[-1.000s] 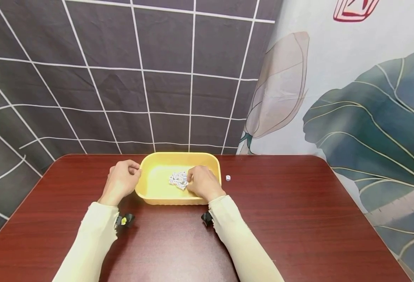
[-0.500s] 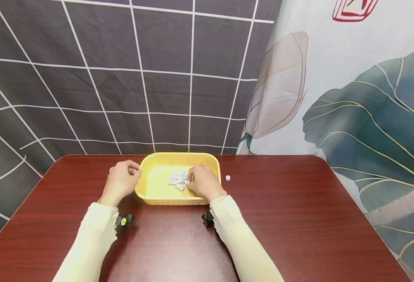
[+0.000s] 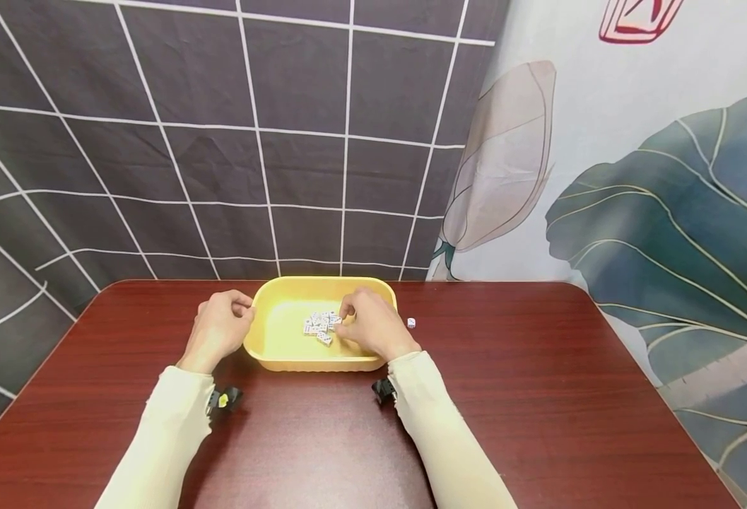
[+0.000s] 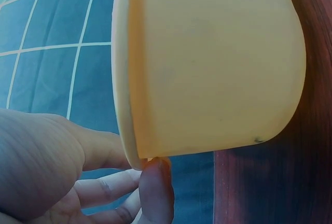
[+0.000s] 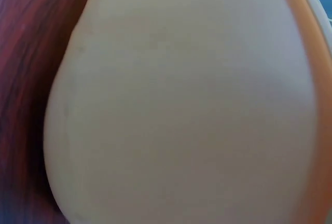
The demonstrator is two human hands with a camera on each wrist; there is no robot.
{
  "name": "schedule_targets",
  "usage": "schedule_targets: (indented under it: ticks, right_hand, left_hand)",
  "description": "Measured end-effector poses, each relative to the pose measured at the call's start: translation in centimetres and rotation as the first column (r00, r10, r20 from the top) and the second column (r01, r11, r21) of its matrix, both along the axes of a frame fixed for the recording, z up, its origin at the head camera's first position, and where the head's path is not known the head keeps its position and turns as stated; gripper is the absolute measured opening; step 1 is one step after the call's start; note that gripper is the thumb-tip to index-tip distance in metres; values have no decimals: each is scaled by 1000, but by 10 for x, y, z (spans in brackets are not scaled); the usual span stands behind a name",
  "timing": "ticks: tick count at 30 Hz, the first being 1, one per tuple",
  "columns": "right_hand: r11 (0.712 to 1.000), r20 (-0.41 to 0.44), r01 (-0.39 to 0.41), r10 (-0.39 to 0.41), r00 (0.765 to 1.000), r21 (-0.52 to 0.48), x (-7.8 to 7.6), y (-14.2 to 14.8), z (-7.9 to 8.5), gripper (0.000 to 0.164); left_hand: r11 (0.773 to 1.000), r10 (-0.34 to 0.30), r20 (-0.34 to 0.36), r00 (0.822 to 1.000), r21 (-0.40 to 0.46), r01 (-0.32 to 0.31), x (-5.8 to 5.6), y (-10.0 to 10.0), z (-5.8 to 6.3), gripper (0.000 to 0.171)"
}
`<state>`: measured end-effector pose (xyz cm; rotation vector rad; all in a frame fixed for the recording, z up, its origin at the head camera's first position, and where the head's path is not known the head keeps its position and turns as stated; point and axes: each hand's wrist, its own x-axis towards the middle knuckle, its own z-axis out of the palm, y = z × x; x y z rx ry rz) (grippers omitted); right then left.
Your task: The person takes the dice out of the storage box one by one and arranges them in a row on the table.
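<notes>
A yellow plastic tub [image 3: 278, 343] stands near the table's far edge. My left hand [image 3: 220, 325] pinches its left rim; in the left wrist view, thumb and fingers [image 4: 155, 190] meet at the rim's corner. Several white dice [image 3: 321, 322] with dark pips lie heaped in the middle of the tub. My right hand [image 3: 376, 326] reaches over the near right rim, its thumb and index finger pinching a die at the heap's right side, largely hidden by the fingertips. In the right wrist view only the tub's outer wall [image 5: 181, 105] fills the picture, with the hand hidden.
One single die [image 3: 411, 323] lies on the dark red wooden table [image 3: 538, 396], just right of the tub. Behind the table hang a grey cloth with white grid lines [image 3: 297, 170] and a leaf-patterned curtain [image 3: 666, 233].
My right hand has shifted slightly right, drawing back from the heap. Dice near its fingertips have moved a little. My left hand and the tub stay in place.
</notes>
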<state>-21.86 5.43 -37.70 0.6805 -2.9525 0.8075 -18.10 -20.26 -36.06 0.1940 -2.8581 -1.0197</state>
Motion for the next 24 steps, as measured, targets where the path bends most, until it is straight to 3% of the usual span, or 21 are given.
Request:
schedule_targets:
  ticks: [9, 24]
  right_hand:
    - [994, -57, -110, 109, 992, -15, -3, 11, 10, 11]
    - [997, -11, -58, 58, 998, -56, -3, 38, 30, 11]
  left_hand:
    - [1000, -1, -4, 1000, -3, 1, 0, 0, 1, 26]
    - [1000, 0, -1, 1000, -4, 0, 0, 0, 1, 25]
